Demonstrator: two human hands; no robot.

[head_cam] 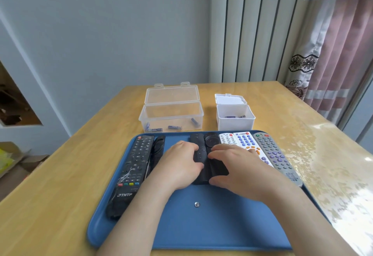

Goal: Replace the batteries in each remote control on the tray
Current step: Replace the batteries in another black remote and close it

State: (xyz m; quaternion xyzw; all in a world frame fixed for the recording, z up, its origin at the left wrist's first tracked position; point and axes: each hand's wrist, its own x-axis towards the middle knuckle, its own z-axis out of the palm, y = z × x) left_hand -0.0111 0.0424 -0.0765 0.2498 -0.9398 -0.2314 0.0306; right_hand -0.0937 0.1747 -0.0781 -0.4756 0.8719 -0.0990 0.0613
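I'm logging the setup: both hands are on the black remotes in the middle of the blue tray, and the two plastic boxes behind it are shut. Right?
Not the boxes: the head view shows the clear box and the white box both open, lids tipped back. The rest stands: the left hand and right hand are on the black remotes.

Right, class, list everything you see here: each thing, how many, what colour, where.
tray: one, blue, on table.
big remotes: two, black, tray's left.
slim remotes: two, black, tray's middle.
light remotes: three, two white, one grey, tray's right.
round thing: one, silver, near tray's middle.
clear box: one, open, behind tray.
white box: one, open, behind tray, right.
batteries: several, bluish, in both boxes.
table: one, wooden, beneath.
left hand: one, grips left slim remote.
right hand: one, grips right slim remote.
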